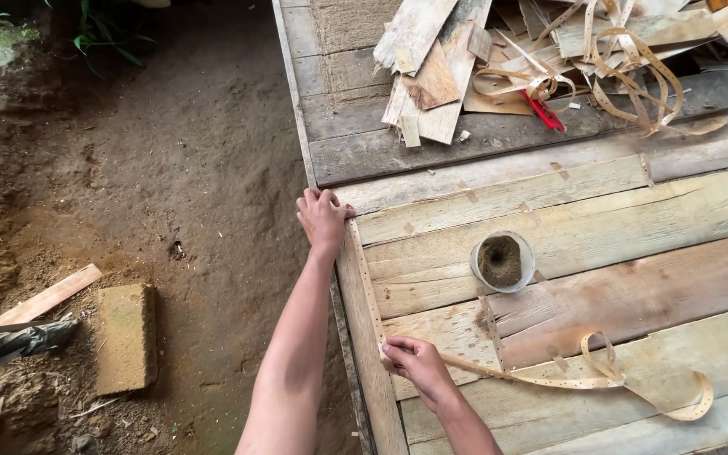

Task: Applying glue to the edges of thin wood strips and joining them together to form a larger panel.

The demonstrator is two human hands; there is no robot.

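A thin perforated strip (362, 278) is pressed along the plank counter's (600, 278) left edge: its far end is pinned under the left hand (323, 217), fingers curled down, while the right hand (414, 361) pinches the near end shut. A dirt-filled cup (500, 262) stands nearby.

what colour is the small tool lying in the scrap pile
Red, among pale wood scraps; seen in the head view.
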